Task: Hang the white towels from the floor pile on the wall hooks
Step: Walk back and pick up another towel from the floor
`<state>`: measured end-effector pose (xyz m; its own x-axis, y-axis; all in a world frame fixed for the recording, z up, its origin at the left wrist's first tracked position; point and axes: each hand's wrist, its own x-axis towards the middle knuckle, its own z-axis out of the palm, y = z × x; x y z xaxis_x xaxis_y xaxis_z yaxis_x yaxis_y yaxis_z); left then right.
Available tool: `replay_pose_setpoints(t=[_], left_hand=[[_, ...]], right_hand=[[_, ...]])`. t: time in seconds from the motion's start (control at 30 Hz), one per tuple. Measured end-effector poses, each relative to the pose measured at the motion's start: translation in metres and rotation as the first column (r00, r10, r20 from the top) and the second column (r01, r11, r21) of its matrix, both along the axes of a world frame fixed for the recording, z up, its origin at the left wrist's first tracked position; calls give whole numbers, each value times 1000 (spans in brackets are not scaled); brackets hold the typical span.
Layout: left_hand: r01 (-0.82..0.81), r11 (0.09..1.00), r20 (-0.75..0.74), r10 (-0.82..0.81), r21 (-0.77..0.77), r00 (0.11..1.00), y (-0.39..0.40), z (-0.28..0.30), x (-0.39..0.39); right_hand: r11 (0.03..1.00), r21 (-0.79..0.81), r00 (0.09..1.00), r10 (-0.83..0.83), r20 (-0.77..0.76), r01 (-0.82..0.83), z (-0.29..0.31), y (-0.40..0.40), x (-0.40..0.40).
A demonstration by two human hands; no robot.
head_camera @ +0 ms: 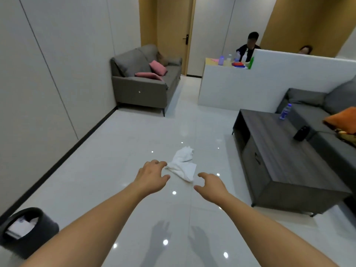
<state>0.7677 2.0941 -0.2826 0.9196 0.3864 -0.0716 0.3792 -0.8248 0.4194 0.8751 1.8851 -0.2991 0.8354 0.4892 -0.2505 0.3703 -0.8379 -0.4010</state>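
Note:
A small pile of white towels [183, 163] lies crumpled on the glossy light floor tiles in the middle of the room. Both my arms stretch forward toward it. My left hand [151, 175] hovers just left of the pile, fingers spread and loosely bent, holding nothing. My right hand [211, 186] is just right of and below the pile, fingers loosely curved and empty. Neither hand touches the towels. No wall hooks are in view.
A dark wooden coffee table [279, 157] stands at the right with a bottle [285, 111] and a black object on it. A grey sofa [142, 81] sits against the back left wall. A black bin [27, 231] is at the lower left. Two people sit behind a white partition [250, 83].

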Motion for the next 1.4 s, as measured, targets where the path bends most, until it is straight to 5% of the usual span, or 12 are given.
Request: replay_pose_setpoints(t=[0.47, 1.0, 1.23, 1.4], left_hand=[[158, 987, -93, -162, -42, 983, 117, -48, 178], [99, 987, -368, -139, -124, 919, 170, -172, 490], [34, 966, -412, -141, -256, 900, 175, -250, 570], [46, 959, -484, -182, -280, 856, 211, -356, 613]], right_hand=[[955, -3, 944, -294, -152, 297, -64, 63, 126], [929, -100, 824, -362, -436, 356, -207, 126, 442], [913, -205, 745, -408, -528, 354, -275, 152, 509], [868, -248, 653, -490, -577, 431, -374, 186, 546]])
